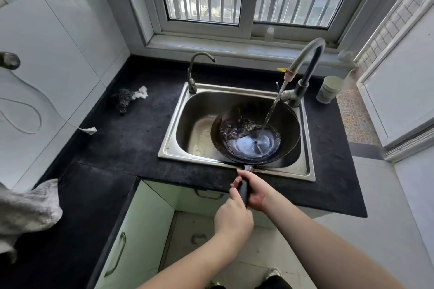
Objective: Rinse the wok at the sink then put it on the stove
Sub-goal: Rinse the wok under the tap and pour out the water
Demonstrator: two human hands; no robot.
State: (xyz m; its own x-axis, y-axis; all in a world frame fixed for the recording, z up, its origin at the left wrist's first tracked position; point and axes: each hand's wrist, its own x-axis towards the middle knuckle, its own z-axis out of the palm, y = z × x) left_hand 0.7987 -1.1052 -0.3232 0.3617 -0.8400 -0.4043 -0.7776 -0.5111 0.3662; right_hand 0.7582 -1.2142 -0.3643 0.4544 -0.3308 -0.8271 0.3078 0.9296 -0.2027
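Observation:
A dark round wok (288,124) sits tilted in the steel sink (173,122), filling its right half. Water streams from the tall grey faucet (307,61) into the wok and pools at its bottom. The wok's black handle (243,189) sticks out over the sink's front rim toward me. My right hand (254,191) grips the handle close to the wok. My left hand (232,217) grips the handle's near end, just behind the right. The stove is out of view.
A smaller faucet (197,70) stands at the sink's back left. A scrubber with a white rag (126,98) lies on the black counter (122,138). A grey cloth (28,211) lies at the left, a pale cup (330,89) right of the sink.

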